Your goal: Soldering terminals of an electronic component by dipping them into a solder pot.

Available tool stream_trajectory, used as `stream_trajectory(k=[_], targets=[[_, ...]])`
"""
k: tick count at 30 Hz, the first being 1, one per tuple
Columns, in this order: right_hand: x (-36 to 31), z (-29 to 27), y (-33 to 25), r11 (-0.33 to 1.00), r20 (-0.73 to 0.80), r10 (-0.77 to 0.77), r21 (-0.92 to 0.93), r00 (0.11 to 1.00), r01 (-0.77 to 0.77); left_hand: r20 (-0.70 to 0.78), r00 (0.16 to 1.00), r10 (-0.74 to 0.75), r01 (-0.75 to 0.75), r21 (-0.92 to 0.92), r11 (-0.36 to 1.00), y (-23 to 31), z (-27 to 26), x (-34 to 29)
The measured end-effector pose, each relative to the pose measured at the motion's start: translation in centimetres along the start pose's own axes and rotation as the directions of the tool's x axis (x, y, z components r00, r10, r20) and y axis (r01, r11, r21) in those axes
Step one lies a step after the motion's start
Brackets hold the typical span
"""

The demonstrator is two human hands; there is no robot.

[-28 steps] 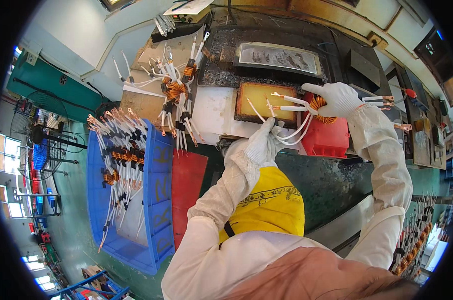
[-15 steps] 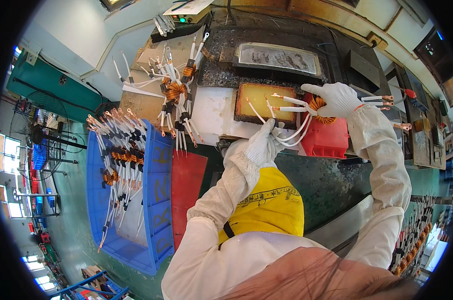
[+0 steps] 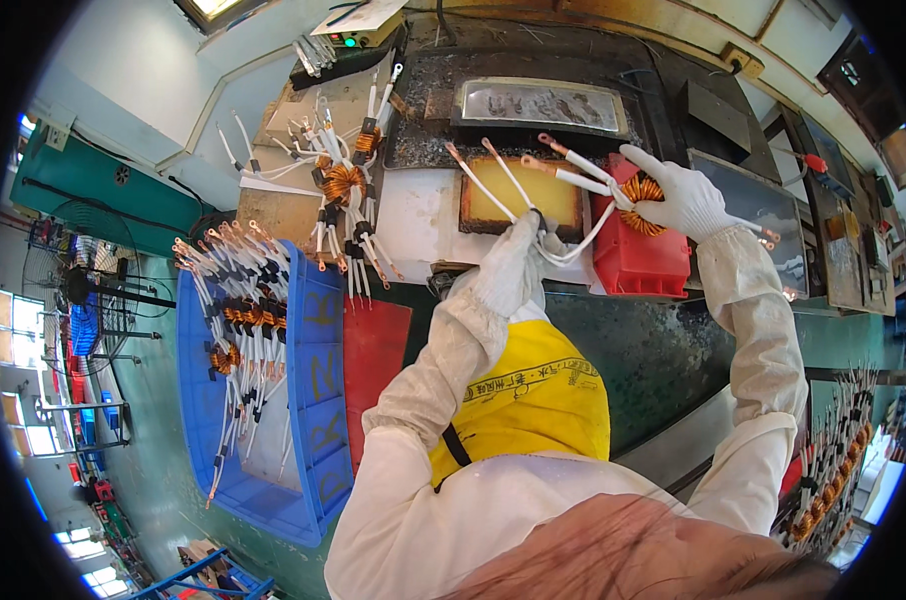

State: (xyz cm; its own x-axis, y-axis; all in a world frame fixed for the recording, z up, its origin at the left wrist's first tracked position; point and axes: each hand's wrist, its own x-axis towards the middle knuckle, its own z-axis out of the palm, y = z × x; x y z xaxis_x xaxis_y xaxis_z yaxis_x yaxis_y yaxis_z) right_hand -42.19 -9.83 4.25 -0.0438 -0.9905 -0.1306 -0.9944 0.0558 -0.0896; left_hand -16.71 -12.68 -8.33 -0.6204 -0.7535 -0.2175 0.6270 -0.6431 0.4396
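My right hand, in a white glove, grips a ring-shaped coil wound with orange copper wire, its thumb and fingers around the ring. White-sleeved leads with copper lugs stick out from it to the left. My left hand, also gloved, is closed on two more white leads that curve round from the coil. Their lug ends point away from me, above a shallow tray with a yellow filling. Behind that tray sits a rectangular pot of silvery metal.
A red plastic box stands below the coil. More coils with leads lie on the bench at left. A blue crate full of coils stands at my left, beside a fan. Further coils stand at lower right.
Both hands have shifted the leads away from me, so the lugs sit farther toward the metal pot. The left-hand leads have swung leftward. My grip on the coil stays.
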Motion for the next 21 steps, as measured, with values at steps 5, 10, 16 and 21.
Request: stream_trajectory(k=[5,10,16,21], targets=[[-2.0,2.1,1.5,0.954,-0.133,0.19,0.26,0.973,-0.151,-0.129,0.991,-0.021,0.055,0.266,0.962,2.2,0.9,0.4],[-2.0,3.9,2.5,0.924,-0.274,0.263,0.346,0.925,-0.161,-0.005,0.991,-0.13,0.127,0.269,0.955,2.9,1.5,1.5],[0.2,3.8,2.5,0.938,-0.296,0.284,0.281,0.912,-0.201,-0.034,0.991,-0.133,0.134,0.03,0.991,2.8,3.0,7.1],[3.9,3.4,2.8,0.93,-0.264,0.336,0.245,0.904,-0.274,-0.009,0.996,-0.085,0.085,0.195,0.977,3.9,5.1,11.6]])
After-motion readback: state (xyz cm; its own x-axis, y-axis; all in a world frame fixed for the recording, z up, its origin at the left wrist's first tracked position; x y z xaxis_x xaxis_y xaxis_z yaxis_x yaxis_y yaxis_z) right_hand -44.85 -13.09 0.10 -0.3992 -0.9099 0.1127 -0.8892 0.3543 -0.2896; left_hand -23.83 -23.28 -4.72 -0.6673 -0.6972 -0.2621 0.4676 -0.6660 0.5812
